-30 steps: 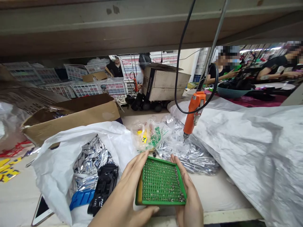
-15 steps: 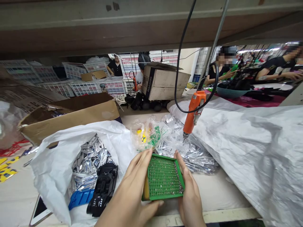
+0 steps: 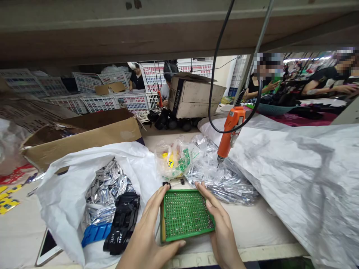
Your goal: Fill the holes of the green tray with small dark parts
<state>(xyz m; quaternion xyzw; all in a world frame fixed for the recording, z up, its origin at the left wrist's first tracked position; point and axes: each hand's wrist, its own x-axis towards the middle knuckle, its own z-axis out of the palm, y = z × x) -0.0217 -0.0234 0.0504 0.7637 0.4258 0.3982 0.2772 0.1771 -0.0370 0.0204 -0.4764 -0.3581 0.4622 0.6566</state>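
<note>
A green perforated screw tray [image 3: 183, 213] with small screws gathered along its right and near edges is held between both my hands over the bench's front edge. My left hand [image 3: 147, 235] clasps its left side, thumb under the near edge. My right hand [image 3: 221, 228] grips its right side, fingers along the rim. An orange electric screwdriver [image 3: 228, 132] hangs on a black cable just beyond, tip pointing down at a pile of silvery foil packets [image 3: 221, 179].
A white plastic bag [image 3: 70, 190] with foil packets lies left, with black [image 3: 123, 222] and blue [image 3: 94, 235] plastic parts and a phone [image 3: 47, 248] beside it. Open cardboard box [image 3: 84, 136] behind. Large white sack [image 3: 303, 168] on the right. Other people work at far tables.
The tray has swung from tilted to the right to nearly level and shifted slightly left; the screws have slid toward its near right edge. Both hands kept their hold.
</note>
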